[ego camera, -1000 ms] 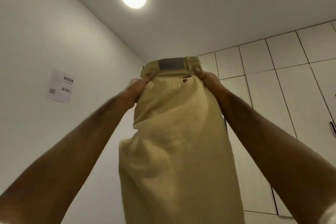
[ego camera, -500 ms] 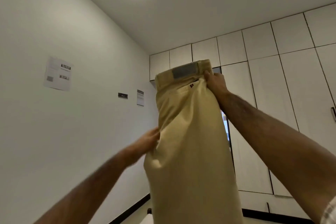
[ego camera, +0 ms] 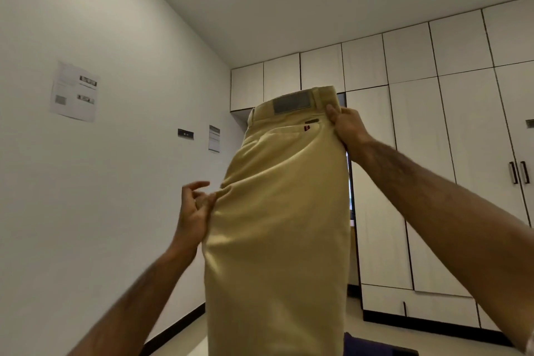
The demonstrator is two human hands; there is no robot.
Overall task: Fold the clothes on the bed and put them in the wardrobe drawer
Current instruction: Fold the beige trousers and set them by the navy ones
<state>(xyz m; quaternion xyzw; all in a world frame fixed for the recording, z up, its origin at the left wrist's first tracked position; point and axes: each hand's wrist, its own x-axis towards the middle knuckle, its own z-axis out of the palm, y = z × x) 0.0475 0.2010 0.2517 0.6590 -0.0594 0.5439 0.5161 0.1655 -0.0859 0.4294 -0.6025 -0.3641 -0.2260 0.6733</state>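
Fingers of the right hand (ego camera: 348, 124) pinch the waistband of the tan trousers (ego camera: 283, 225) at its right corner, holding them up so they hang straight down. Lower on the garment's left edge, the left hand (ego camera: 194, 211) is released, fingers loosely spread, its palm against the cloth. Behind stand the white wardrobe doors (ego camera: 462, 153), and papers (ego camera: 75, 91) are stuck to the wall at left.

Trousers (ego camera: 277, 211) centre — wardrobe (ego camera: 433, 153) behind/right, wall papers (ego camera: 75, 91) left.
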